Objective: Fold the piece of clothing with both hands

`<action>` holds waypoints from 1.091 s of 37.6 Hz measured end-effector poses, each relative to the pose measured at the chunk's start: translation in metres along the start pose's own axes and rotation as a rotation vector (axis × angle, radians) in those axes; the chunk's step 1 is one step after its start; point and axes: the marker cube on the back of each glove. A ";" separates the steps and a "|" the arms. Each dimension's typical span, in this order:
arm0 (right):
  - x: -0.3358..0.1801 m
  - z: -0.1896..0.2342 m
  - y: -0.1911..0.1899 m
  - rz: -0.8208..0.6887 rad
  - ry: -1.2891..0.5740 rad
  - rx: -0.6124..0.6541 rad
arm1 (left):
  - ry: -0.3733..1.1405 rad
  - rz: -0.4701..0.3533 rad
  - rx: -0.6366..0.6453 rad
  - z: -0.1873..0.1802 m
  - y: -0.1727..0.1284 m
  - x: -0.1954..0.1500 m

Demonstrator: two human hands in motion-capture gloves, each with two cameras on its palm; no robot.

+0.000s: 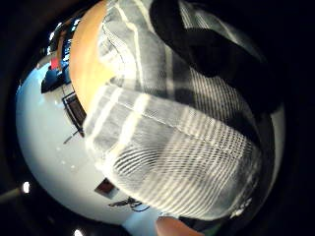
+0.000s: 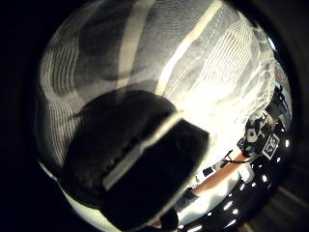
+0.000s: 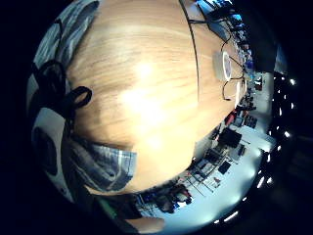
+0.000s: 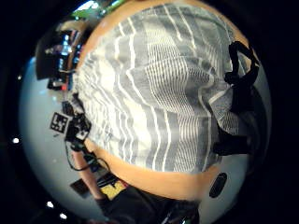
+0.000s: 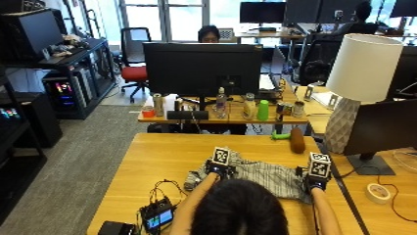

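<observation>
Grey striped shirt (image 5: 266, 177) lies on wooden table (image 5: 163, 156), left hand (image 5: 217, 170) pinching it.

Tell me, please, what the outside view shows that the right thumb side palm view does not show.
Only the outside view shows both hands at once, the left hand and the right hand, on opposite ends of the striped garment, plus the white lamp beyond. Only the right thumb side palm view shows the stripes up close. Both show the garment lying on the wooden table.
</observation>
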 end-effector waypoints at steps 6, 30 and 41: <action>-0.004 -0.018 0.007 -0.050 0.049 -0.075 | 0.057 0.112 -0.013 -0.012 0.004 -0.010; -0.127 -0.174 -0.038 -0.139 0.114 0.008 | 0.337 0.109 0.052 -0.067 0.058 -0.104; -0.286 -0.194 -0.005 -0.289 0.151 -0.018 | 0.301 -0.017 0.208 -0.084 0.076 -0.160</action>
